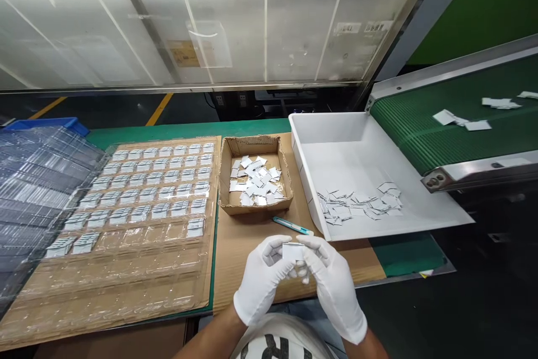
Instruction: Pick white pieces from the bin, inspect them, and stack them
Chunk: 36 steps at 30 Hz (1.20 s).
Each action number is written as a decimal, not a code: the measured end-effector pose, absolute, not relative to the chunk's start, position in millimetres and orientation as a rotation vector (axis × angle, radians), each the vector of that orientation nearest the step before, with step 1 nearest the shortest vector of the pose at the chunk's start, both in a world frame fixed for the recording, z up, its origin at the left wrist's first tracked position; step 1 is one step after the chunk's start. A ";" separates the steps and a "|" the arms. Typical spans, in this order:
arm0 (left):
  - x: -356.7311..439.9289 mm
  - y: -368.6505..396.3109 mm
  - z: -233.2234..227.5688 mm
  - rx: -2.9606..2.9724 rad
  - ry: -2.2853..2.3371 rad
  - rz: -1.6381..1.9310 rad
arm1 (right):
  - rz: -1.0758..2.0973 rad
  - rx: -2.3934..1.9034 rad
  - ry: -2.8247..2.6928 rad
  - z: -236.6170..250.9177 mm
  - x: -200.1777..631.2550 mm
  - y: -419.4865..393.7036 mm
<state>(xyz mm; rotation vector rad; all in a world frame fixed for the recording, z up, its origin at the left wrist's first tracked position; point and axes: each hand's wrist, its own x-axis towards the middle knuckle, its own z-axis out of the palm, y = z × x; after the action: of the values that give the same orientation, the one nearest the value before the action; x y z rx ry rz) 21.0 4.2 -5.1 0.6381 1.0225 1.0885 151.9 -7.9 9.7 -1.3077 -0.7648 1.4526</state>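
Note:
Both of my hands wear white gloves and meet in front of me above the cardboard sheet (244, 247). My left hand (261, 278) and my right hand (334, 283) pinch one small white flat part (293, 251) between their fingertips. A clear plastic blister tray (126, 219) lies to the left, its upper rows filled with the same small parts and its lower pockets bare. A small cardboard box (255, 174) ahead holds a heap of loose white parts.
A white plastic bin (336, 140) with several parts sits at the right, under the end of a green conveyor belt (424, 129) carrying more parts. A teal cutter (292, 226) lies by the bin. Stacked clear trays (37, 180) stand far left.

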 end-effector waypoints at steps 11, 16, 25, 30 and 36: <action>17.2 5.7 -4.9 0.565 1.057 1.066 | 1.476 -1.354 -0.847 12.9 153.7 -8.9; 17.5 6.0 -6.9 0.586 1.080 1.067 | 1.492 -1.357 -0.854 13.3 155.2 -9.1; -0.9 6.6 -23.8 1.151 1.141 1.105 | 1.285 -1.349 -1.140 6.8 155.0 -6.3; -21.7 61.0 -2.7 1.442 1.248 1.176 | 0.711 -1.676 -1.447 23.1 194.1 28.8; -37.5 131.8 22.1 2.067 1.737 0.830 | 0.679 -1.986 -1.848 24.5 247.5 97.7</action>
<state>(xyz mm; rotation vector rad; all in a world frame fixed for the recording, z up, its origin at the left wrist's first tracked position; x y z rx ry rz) -37.5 131.8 22.1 2.0673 1.7368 0.8298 247.5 97.7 24.5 -1.9858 -1.8485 0.6786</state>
